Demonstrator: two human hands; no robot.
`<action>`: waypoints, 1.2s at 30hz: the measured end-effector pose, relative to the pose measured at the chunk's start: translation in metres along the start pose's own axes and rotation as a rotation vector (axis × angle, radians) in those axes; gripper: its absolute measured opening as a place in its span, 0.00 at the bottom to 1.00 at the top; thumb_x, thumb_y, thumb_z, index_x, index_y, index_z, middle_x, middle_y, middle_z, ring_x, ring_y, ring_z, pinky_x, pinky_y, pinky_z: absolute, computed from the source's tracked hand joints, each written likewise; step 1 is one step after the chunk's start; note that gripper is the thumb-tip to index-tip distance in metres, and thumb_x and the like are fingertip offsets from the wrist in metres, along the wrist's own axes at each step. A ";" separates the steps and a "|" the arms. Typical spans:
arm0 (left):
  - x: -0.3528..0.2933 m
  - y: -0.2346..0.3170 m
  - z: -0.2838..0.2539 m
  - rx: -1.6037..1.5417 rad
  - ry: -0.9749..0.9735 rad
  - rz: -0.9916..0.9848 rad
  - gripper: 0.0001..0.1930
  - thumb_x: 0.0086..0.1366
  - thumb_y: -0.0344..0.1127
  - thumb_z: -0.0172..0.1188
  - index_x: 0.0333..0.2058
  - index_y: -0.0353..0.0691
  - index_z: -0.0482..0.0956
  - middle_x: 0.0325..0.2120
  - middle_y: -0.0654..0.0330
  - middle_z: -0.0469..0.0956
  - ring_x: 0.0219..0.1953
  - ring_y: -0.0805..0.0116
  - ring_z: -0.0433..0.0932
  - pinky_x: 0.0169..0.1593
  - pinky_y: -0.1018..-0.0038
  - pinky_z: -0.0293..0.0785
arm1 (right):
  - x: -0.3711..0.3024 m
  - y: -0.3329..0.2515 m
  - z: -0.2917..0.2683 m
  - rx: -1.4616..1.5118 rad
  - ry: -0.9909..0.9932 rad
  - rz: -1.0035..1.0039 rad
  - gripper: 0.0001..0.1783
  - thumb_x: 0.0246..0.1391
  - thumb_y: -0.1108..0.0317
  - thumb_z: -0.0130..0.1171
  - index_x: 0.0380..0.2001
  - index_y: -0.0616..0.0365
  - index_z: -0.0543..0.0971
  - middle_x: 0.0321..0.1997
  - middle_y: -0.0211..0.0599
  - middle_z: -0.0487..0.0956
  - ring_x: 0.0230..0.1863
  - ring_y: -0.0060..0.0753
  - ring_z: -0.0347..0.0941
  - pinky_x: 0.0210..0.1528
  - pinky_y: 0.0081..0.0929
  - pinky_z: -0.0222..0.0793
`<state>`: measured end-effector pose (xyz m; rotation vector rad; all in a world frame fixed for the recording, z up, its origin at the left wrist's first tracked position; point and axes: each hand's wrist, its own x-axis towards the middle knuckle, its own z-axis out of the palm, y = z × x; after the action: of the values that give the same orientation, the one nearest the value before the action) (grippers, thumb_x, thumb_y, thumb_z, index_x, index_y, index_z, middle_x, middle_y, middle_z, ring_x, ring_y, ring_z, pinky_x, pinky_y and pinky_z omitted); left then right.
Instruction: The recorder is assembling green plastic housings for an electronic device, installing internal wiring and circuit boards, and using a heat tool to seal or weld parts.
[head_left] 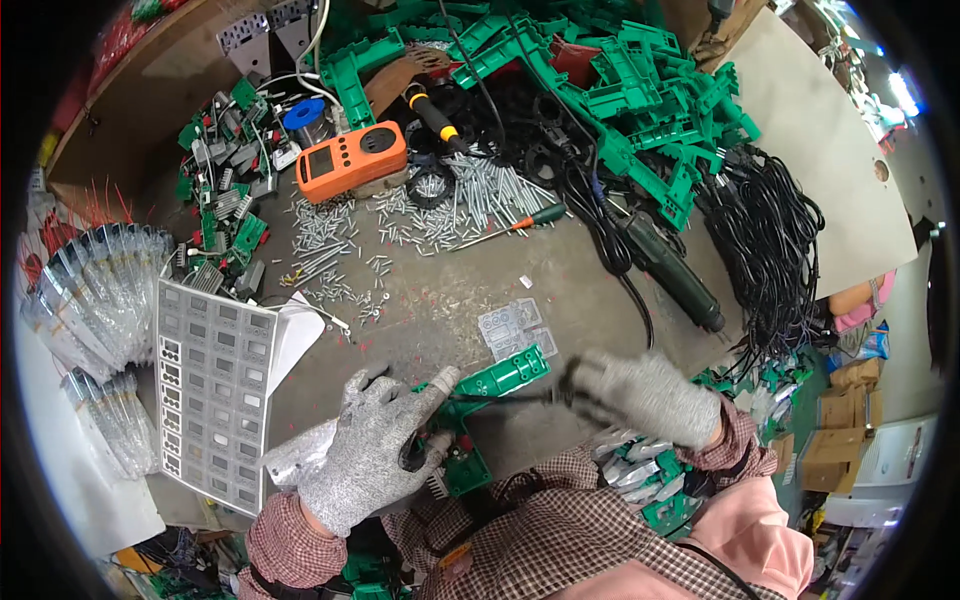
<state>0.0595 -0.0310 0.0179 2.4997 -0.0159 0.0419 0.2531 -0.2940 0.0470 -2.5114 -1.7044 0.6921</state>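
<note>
My left hand (375, 445), in a grey knit glove with bare fingertips, is closed on a long green plastic housing (505, 374). Near its thumb lies a green circuit board (466, 472), and something dark and rounded shows under the fingers. From the housing a black cable (510, 399) runs right to my right hand (645, 398). This hand, gloved too and blurred by motion, is closed around the cable's dark end, whose shape is unclear. Just beyond the housing lies a sheet of clear and grey labels (515, 326).
An orange meter (350, 160), loose screws (480, 195) and a screwdriver (515, 226) lie farther back. Green housings (640, 90) are piled behind. A dark green electric screwdriver (672, 272) and coiled black cords (765, 240) are at right. A grey sticker sheet (215, 395) stands left.
</note>
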 end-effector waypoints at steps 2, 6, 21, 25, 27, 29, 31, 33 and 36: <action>-0.004 -0.002 0.003 -0.004 0.064 0.033 0.37 0.55 0.34 0.72 0.65 0.41 0.73 0.27 0.61 0.74 0.42 0.57 0.75 0.70 0.51 0.58 | 0.016 0.016 -0.007 0.205 0.302 -0.118 0.15 0.66 0.56 0.58 0.47 0.54 0.78 0.39 0.42 0.78 0.38 0.51 0.80 0.38 0.42 0.79; -0.006 0.005 0.003 -0.062 0.031 -0.051 0.38 0.54 0.38 0.73 0.65 0.43 0.74 0.31 0.59 0.75 0.44 0.56 0.75 0.70 0.47 0.56 | 0.036 0.036 0.010 0.020 0.286 -0.299 0.15 0.66 0.58 0.56 0.50 0.53 0.78 0.38 0.43 0.78 0.37 0.50 0.80 0.36 0.45 0.76; 0.027 0.045 0.031 0.248 -0.059 0.010 0.30 0.62 0.48 0.64 0.62 0.46 0.73 0.52 0.53 0.73 0.55 0.48 0.70 0.60 0.52 0.65 | 0.045 0.056 0.016 0.089 0.201 -0.313 0.19 0.61 0.62 0.61 0.55 0.49 0.78 0.43 0.42 0.83 0.41 0.51 0.82 0.43 0.46 0.78; 0.023 0.041 0.036 0.370 -0.008 0.019 0.29 0.63 0.50 0.63 0.60 0.45 0.74 0.50 0.54 0.76 0.51 0.49 0.75 0.54 0.51 0.72 | 0.096 0.088 -0.064 -0.474 0.508 -0.214 0.12 0.65 0.60 0.58 0.38 0.56 0.84 0.35 0.45 0.82 0.38 0.50 0.81 0.40 0.43 0.78; 0.014 0.048 0.033 0.319 0.039 -0.013 0.27 0.63 0.46 0.64 0.58 0.41 0.77 0.50 0.52 0.76 0.53 0.48 0.74 0.57 0.52 0.69 | 0.150 0.116 -0.115 0.046 1.005 -0.040 0.10 0.64 0.67 0.54 0.37 0.57 0.83 0.38 0.49 0.83 0.40 0.52 0.82 0.41 0.44 0.78; 0.016 0.058 0.041 0.286 0.093 0.025 0.23 0.64 0.45 0.65 0.55 0.41 0.80 0.51 0.51 0.76 0.54 0.48 0.72 0.58 0.53 0.67 | 0.204 0.172 -0.132 -0.261 0.765 0.367 0.10 0.57 0.69 0.55 0.38 0.54 0.85 0.39 0.49 0.85 0.39 0.50 0.85 0.37 0.49 0.81; 0.022 0.063 0.045 0.275 0.074 0.075 0.24 0.64 0.47 0.64 0.56 0.42 0.79 0.51 0.51 0.76 0.54 0.49 0.72 0.58 0.53 0.68 | 0.233 0.228 -0.105 -0.476 0.711 0.480 0.10 0.52 0.68 0.61 0.34 0.55 0.88 0.35 0.44 0.87 0.40 0.44 0.87 0.38 0.43 0.83; 0.021 0.061 0.050 0.275 0.071 0.071 0.24 0.64 0.47 0.64 0.55 0.41 0.79 0.50 0.51 0.76 0.54 0.49 0.72 0.57 0.53 0.68 | 0.250 0.239 -0.105 -0.404 0.575 0.528 0.11 0.52 0.68 0.61 0.37 0.56 0.88 0.41 0.44 0.87 0.44 0.45 0.86 0.43 0.43 0.83; 0.015 0.057 0.046 0.268 0.098 0.019 0.24 0.65 0.46 0.63 0.55 0.41 0.79 0.51 0.50 0.75 0.53 0.49 0.72 0.56 0.53 0.68 | 0.241 0.197 -0.135 -0.144 0.554 0.514 0.20 0.51 0.64 0.62 0.47 0.60 0.82 0.48 0.50 0.85 0.49 0.48 0.84 0.48 0.46 0.81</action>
<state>0.0745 -0.1045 0.0155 2.7620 0.0066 0.1860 0.5489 -0.1292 0.0333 -2.8830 -0.9659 -0.1426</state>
